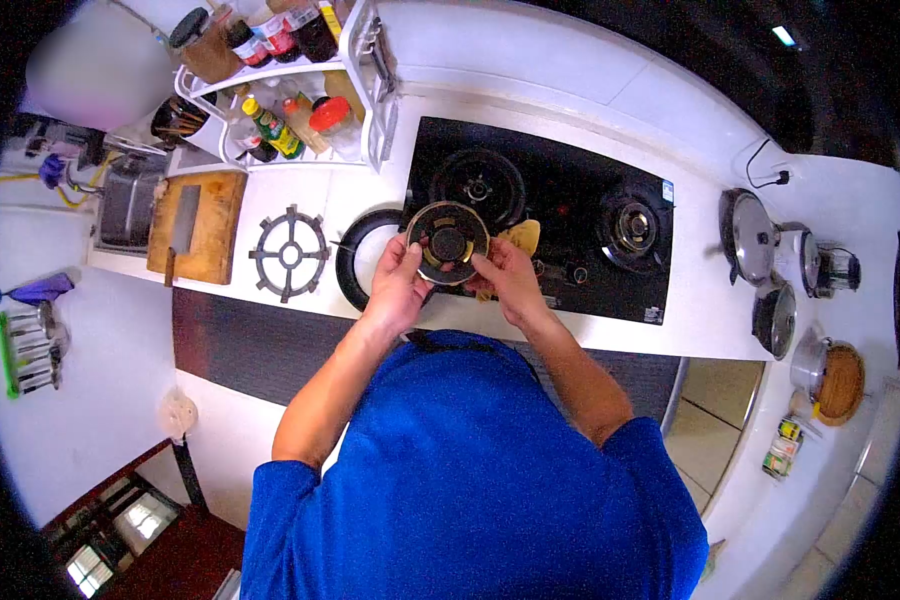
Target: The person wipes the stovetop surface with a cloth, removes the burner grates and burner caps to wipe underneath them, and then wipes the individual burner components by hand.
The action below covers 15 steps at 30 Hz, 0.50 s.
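Observation:
Between both hands I hold a round gas burner part [432, 215], dark with brassy patches, above the front edge of the black gas hob [570, 190]. My left hand [398, 285] grips its left rim, thumb on top. My right hand [513, 285] pinches the lower right rim. A yellow cloth [521, 237] shows beside my right fingers; whether they also hold it I cannot tell. Behind the burner part lies the hob's left burner [477, 188], without a pan support. A black ring [346, 270] rests on the counter by my left hand, with a pan support [289, 254] further left.
The right burner [630, 232] sits on the hob. At left are a cutting board [226, 235] with a cleaver [183, 220], a sink [128, 205] and a white rack [370, 125] of bottles and jars. Lidded pots [748, 238] stand at right.

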Motion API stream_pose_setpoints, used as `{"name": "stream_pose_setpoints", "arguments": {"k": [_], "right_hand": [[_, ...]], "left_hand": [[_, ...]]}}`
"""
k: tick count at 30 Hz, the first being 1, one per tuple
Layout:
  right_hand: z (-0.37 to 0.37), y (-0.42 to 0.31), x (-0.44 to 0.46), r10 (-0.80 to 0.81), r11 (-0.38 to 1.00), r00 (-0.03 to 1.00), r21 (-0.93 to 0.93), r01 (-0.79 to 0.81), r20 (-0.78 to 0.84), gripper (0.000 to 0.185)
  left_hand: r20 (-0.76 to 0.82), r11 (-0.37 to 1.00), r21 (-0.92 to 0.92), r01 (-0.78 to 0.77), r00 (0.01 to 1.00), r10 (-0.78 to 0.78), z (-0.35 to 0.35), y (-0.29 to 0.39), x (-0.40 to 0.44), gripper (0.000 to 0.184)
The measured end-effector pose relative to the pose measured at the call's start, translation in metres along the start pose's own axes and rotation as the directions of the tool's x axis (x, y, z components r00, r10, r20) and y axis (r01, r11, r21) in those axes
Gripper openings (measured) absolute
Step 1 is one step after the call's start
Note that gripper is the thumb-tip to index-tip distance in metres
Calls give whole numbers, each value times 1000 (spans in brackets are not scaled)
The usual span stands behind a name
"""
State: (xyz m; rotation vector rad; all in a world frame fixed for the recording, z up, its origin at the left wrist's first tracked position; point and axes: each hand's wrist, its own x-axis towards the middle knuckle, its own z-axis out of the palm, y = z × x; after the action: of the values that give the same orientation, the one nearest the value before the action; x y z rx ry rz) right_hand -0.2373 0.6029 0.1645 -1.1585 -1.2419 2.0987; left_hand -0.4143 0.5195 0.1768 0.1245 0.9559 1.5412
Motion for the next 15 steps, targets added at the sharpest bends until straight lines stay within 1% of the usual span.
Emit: {"name": "stream_pose_setpoints", "arguments": {"k": [1,2,4,6,8,9,11,12,13,15], "right_hand": [[2,5,-1,7,1000,1000,-12,-7,-9,28],[2,13,0,-16,1000,999,-15,16,-38,26],[14,8,-5,-38,999,997,-30,36,-68,25],[25,-2,-12,-101,995,995,-30,100,-21,23],[35,-4,-13,-113,993,994,-29,113,-12,23],[39,-5,-13,-132,991,991,-13,132,-4,22],[46,-5,-14,-130,991,991,-36,131,15,23],[49,-5,-14,-131,990,991,-48,132,29,25],[52,-6,-14,-126,990,991,-53,129,44,25],[57,-7,-16,-205,969,977,-130,211,62,31]], "left_hand": [[-19,1000,-22,21,1000,-22,-3,-2,-2,23],[85,1000,-11,20,996,-19,-9,0,-4,27],[62,1000,-19,25,998,-24,-13,4,-10,28],[33,999,-29,24,999,-23,-19,11,-16,30],[95,1000,-12,2,995,-1,-24,21,-20,36],[92,1000,-23,-1,996,3,-26,27,-24,36],[163,999,19,-28,986,25,-32,38,-29,37],[156,999,13,-37,987,35,-40,40,-29,37],[142,984,158,-87,988,64,-47,41,-30,36],[111,946,295,-136,988,107,-50,42,-39,35]]}}
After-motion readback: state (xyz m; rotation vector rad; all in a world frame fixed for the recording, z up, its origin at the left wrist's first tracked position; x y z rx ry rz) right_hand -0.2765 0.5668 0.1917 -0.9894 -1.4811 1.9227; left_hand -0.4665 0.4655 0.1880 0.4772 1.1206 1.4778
